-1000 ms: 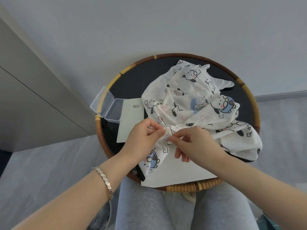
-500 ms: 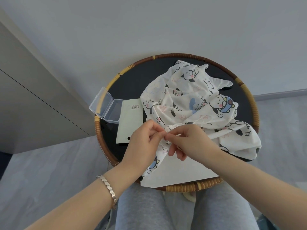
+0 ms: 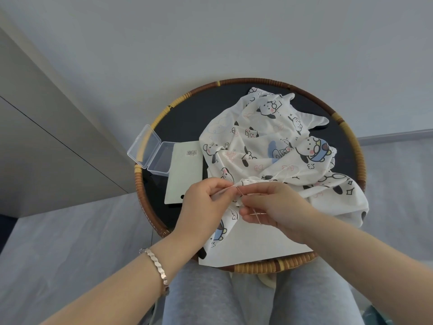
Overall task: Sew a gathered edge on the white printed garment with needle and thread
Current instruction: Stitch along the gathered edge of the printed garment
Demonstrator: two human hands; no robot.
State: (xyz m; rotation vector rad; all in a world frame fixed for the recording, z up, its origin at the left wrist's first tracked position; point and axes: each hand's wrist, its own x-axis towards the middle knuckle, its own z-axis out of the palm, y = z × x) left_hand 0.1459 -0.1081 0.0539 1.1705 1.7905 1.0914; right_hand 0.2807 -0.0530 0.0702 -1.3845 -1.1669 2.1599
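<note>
Holds white printed garment (image 3: 264, 141) bunched on dark round counter (image 3: 185, 118) with woven rim; far part spread toward back and right, near edge draped over a white sheet (image 3: 257, 247). Pinches gathered edge with left hand (image 3: 206, 204), thumb and forefinger clamped together on the fabric fold. Grips needle (image 3: 240, 191) in right hand (image 3: 278, 207), fingers (image 3: 253, 213) curled, thumb and forefinger closed on its lower end; needle tilted, upper end at the fold just beside left fingertips. Noted: white thread (image 3: 288, 173) running from the fold up across the fabric to the right. Noted: open clear plastic box (image 3: 152, 153) at left rim, white card (image 3: 185, 177) touching it, between box and garment. Wears metal bracelet (image 3: 157, 266) on left wrist. Sits with grey-trousered knees under near rim.
</note>
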